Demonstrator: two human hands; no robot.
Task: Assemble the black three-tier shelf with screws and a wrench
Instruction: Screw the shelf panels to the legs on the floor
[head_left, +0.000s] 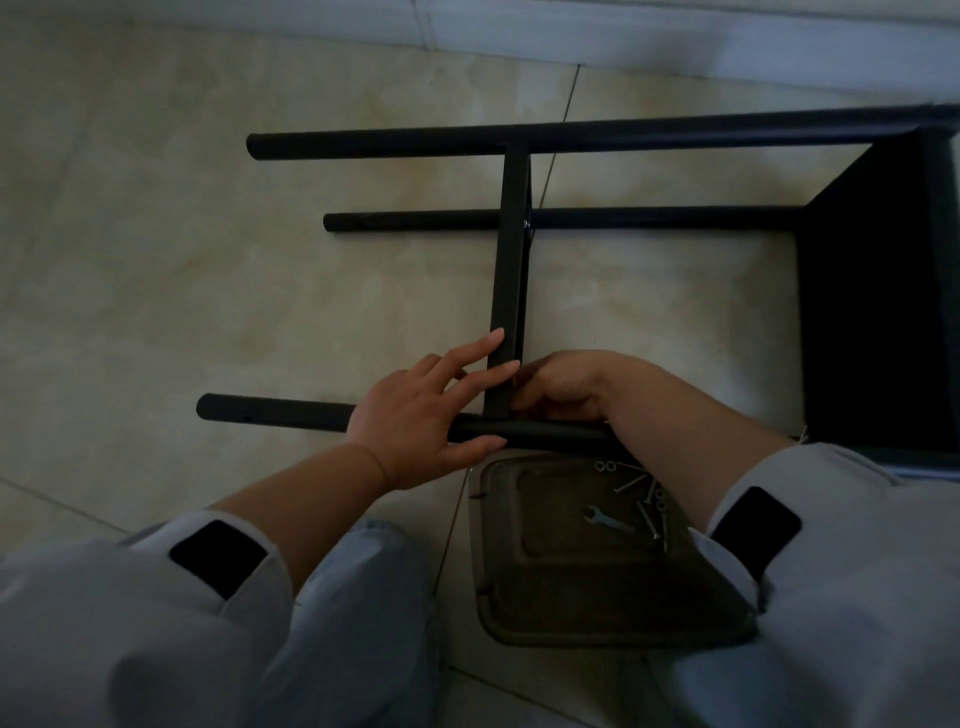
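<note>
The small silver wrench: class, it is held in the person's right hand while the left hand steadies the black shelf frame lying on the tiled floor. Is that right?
Not quite. The head view shows the small silver wrench lying in the dark rectangular tray beside loose screws, not held. The right hand is curled at the joint of the black shelf frame. The left hand does steady the frame.

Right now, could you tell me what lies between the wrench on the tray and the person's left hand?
In the head view, only bare tray and its rim separate the wrench from the left hand, which rests on the nearest black tube.
</note>
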